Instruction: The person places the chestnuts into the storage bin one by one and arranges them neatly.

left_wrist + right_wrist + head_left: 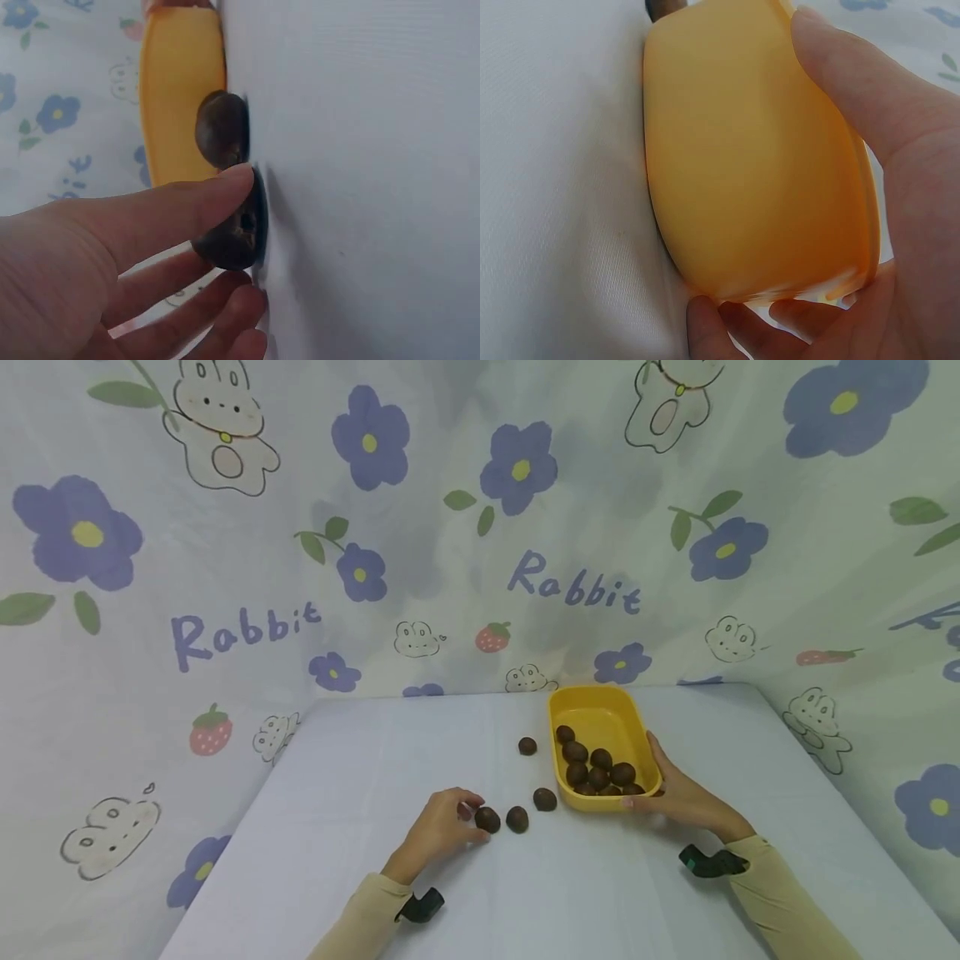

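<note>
On the white tabletop, left of the yellow tub, your curled left hand pinches a round brown piece; your right hand grips the tub. Gathering appears underway, calling for a lift.

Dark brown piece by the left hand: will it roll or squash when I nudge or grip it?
The dark brown piece looks rounded, so a nudge could set it rolling. The rough, uneven patch the left wrist view shows might make that roll wobble. It is probably firm: no dent shows beside the left hand.
</note>
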`<state>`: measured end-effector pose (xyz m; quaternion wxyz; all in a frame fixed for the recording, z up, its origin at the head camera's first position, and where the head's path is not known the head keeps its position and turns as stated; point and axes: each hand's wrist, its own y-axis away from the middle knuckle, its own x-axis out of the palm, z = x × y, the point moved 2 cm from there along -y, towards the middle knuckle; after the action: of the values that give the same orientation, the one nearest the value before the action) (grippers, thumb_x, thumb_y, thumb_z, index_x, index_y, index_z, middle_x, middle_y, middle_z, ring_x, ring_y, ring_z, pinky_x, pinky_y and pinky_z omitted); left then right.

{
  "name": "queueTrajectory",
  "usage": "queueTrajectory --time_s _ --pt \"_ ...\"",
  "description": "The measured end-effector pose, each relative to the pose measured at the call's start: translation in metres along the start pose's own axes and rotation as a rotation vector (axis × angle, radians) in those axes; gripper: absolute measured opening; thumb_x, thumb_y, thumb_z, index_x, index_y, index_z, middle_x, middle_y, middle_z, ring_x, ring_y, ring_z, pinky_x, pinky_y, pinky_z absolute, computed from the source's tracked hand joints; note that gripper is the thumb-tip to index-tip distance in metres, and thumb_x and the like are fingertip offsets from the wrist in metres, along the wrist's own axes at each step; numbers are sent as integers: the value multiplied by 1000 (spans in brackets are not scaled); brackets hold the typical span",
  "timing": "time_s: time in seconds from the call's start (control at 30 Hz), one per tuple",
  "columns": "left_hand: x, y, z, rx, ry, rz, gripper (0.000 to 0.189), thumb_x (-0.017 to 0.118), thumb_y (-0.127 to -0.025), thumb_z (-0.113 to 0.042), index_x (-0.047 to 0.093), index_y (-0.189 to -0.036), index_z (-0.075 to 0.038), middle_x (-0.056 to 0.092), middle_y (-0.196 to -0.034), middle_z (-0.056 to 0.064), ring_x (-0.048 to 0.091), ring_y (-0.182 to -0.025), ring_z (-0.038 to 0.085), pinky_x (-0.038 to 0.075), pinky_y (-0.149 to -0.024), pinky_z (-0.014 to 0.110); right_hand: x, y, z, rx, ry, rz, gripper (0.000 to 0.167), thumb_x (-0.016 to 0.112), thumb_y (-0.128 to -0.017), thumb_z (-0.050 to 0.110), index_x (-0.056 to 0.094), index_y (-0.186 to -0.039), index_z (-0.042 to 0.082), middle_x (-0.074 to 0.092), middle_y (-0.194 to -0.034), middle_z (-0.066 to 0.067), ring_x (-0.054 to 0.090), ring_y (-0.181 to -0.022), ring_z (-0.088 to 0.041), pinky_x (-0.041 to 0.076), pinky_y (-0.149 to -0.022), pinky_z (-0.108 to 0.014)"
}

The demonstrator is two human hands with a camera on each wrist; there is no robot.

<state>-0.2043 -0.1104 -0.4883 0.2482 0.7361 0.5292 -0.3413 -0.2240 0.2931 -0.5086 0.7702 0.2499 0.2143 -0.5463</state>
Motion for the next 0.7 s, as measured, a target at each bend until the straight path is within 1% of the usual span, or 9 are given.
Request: queueTrajectory --time_s 0.23,0.4,0.57,0.7 --pt "3 1 5 58 -18 10 45 92 -76 -16 75 -116 -6 75 -108 4 65 -91 16 51 -75 25 2 0 1 6 7 -4 133 78 -86 51 -24 -162 15 -9 -171 -29 6 -155 -59 19 -115 -78" --pt "4 -1 7 81 -29 10 40 91 -78 -16 75 -113 -4 75 -107 5 66 -89 15 52 -75 24 1 1 3 5 1 -1 133 79 -86 50 -24 -162 14 -9 -171 -30 6 -155 -59 18 -115 -78" --pt "4 -4 6 125 -78 7 36 89 -80 -20 76 -109 -3 75 -100 4 64 -85 13 51 -73 23 1 1 3 7 3 -3 133 79 -86 49 -25 -162 14 -9 -171 -30 5 -155 -59 17 -116 -78" --pt "1 -5 4 159 -103 -2 33 89 -80 -22 78 -105 -3 75 -93 2 62 -81 12 49 -71 22 2 0 0 4 -3 -9 133 79 -85 50 -24 -162 14 -9 -171 -28 5 -155 -59 17 -116 -78"
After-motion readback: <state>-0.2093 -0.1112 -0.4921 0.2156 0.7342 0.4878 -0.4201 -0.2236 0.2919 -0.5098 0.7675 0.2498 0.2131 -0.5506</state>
